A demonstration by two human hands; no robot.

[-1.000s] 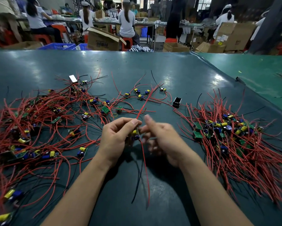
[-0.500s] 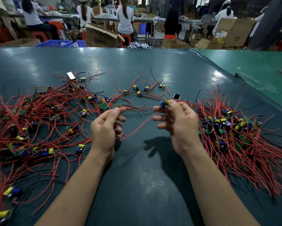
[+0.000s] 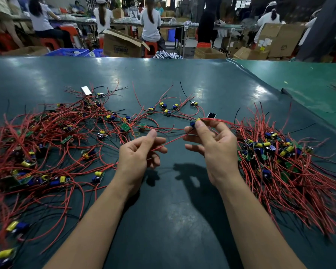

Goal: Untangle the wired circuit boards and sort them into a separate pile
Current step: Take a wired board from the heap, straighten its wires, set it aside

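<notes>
A small circuit board with yellow and blue parts (image 3: pixel 194 122) is pinched by the right hand (image 3: pixel 214 146) above the dark green tabletop (image 3: pixel 173 220), beside the sorted right-hand pile of red-wired boards (image 3: pixel 279 152). Its red wire (image 3: pixel 170 142) is held in the grip of the left hand (image 3: pixel 138 154) (fingers curled round it), with the tangled heap of red-wired boards (image 3: pixel 46 140) lying left.

Two bare hands are up over a dark green table (image 3: pixel 163 78). The right hand (image 3: pixel 213 146) pinches a small circuit board (image 3: pixel 194 122) with a blue part and a yellow part between thumb and finger. A red wire (image 3: pixel 171 141) runs from that board down to the left hand (image 3: pixel 138 154), which holds it in curled fingers. On the left lies a big messy tangle (image 3: pixel 46 136) of red wires and little boards. On the right sits a tighter pile (image 3: pixel 279 158) of boards with red wires. A few boards (image 3: pixel 168 109) lie apart farther back, near a small black block (image 3: pixel 211 114). People sit at benches behind, among cardboard boxes (image 3: pixel 122 43).
</notes>
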